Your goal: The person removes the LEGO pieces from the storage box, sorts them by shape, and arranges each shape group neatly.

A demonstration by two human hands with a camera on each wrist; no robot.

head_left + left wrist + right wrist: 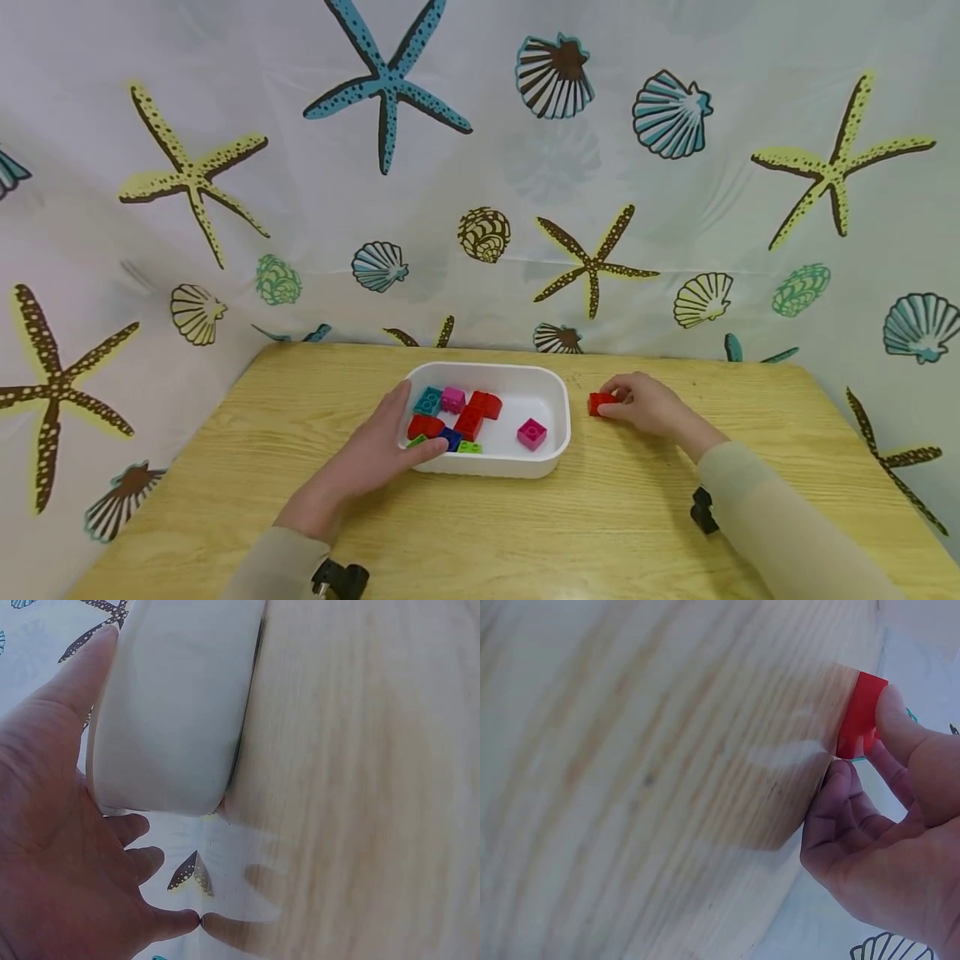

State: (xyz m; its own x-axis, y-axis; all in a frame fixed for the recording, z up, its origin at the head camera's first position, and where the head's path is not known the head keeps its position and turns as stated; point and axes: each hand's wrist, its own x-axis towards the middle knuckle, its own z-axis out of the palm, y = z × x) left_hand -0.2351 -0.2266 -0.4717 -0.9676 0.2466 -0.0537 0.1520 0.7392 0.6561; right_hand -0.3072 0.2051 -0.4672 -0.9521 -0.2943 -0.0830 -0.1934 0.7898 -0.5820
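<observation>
In the head view a white tray (491, 465) holds several coloured bricks bunched at its left, with a magenta brick (532, 434) apart at the right. My left hand (375, 446) lies at the tray's left end, thumb over the front rim; the left wrist view shows the hand (67, 825) against the tray (172, 712), fingers spread. Right of the tray, my right hand (648, 406) pinches a red brick (600, 403) at the table surface. The right wrist view shows the red brick (861, 712) by the thumb of my right hand (892, 802), other fingers curled beneath.
The wooden table (480, 533) reaches back to a white cloth (450, 308) printed with starfish and shells, which also rises at both sides. The tray's front and right walls stand between the loose magenta brick and the red brick outside.
</observation>
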